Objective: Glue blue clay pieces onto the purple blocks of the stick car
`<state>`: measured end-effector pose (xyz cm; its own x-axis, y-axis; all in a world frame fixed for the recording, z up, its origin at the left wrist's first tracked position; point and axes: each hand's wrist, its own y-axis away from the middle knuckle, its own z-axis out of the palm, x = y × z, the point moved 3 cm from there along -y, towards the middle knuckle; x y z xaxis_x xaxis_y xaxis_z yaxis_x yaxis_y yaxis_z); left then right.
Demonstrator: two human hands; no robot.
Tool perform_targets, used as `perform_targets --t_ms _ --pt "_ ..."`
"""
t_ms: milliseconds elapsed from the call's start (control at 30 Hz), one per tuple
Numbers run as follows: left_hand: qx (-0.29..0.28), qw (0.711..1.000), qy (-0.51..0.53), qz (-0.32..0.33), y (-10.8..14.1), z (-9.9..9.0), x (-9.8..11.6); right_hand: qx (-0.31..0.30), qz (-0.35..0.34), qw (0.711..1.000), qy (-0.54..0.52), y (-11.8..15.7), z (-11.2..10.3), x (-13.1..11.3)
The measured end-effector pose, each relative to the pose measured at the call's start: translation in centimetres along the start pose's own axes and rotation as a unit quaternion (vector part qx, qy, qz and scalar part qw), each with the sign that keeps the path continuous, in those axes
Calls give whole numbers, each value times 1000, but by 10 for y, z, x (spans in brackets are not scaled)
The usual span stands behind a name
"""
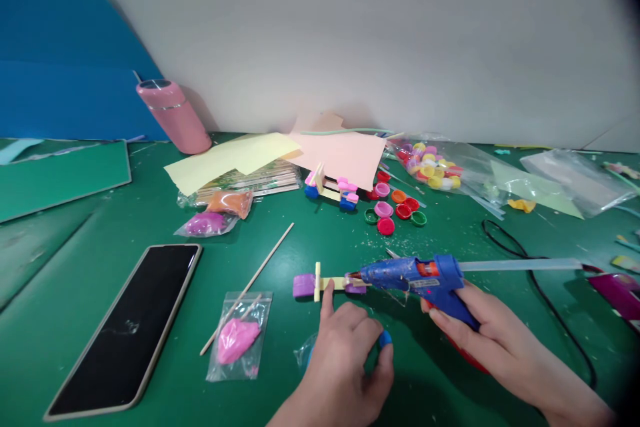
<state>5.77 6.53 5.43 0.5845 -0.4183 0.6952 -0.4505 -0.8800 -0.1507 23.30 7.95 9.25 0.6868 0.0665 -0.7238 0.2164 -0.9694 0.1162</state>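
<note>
In my right hand [493,323] is a blue hot glue gun [400,273], gripped by its handle, with a clear glue stick [520,265] in its back. Its nozzle points left and sits at the right end of a small craft stick frame [339,283], touching or just above it. Purple blocks [303,285] are at both ends of that frame. The index fingertip of my left hand [345,347] rests on the frame's middle. Between the thumb and a finger of that hand is a small blue piece [385,338], perhaps clay. My palm partly covers a clear wrapper [303,351].
Behind stands a similar toy car [331,190] beside loose bottle caps [385,225]. A phone [125,333], a wooden stick [265,263] and a bag of pink clay [237,340] lie left. The black cord [555,310] curves at right. A pink bottle [175,117] leans at the back.
</note>
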Motion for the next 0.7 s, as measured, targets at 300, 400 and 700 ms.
perform_targets --t_ms 300,400,700 --pt "3 1000 2 -2 1 0 0 4 10 1000 2 4 1 6" --pt "4 1000 4 -5 1 1 0 1 10 1000 -4 6 1 6" --pt "17 1000 -5 -8 1 1 1 -33 37 996 -68 8 4 12"
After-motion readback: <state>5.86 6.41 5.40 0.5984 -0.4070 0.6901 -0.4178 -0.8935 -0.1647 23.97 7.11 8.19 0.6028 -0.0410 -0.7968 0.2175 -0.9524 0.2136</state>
